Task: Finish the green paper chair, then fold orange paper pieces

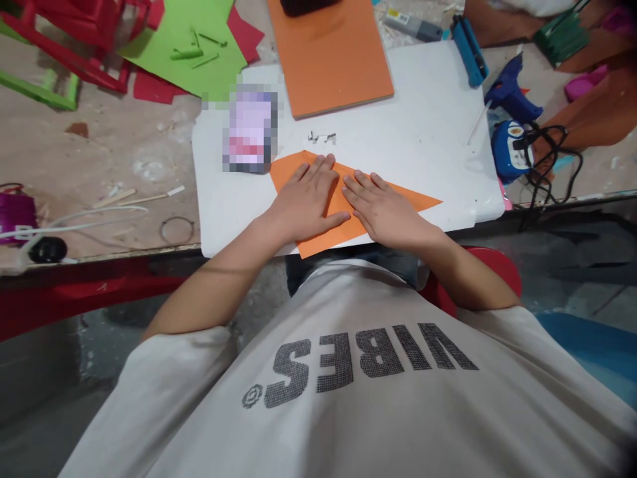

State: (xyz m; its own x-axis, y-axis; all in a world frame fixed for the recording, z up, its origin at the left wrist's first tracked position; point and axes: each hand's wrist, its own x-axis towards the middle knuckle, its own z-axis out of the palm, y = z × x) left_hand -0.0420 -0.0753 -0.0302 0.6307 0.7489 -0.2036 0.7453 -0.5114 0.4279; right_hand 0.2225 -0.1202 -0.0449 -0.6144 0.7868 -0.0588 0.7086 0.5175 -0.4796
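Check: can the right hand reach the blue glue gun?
Likely yes: the right hand rests on orange paper, and the way over the white board looks free; a black cable lies near the glue gun.

Flat white rectangular board (423, 146): lies on a pale, paint-spotted tabletop (40, 146).
Far edge: a thick orange rectangular pad (338, 66) overlaps the board.
Far left corner: a pixelated, phone-like rectangle (251, 129) on the board; just beyond, a light-green paper sheet (182, 33).
Far right corner: a long blue plastic tool (469, 50).
Right edge: a dark-blue plastic glue gun (515, 89) and a blue-and-white box (507, 151).
Well left of board: a rounded black piece (48, 249).
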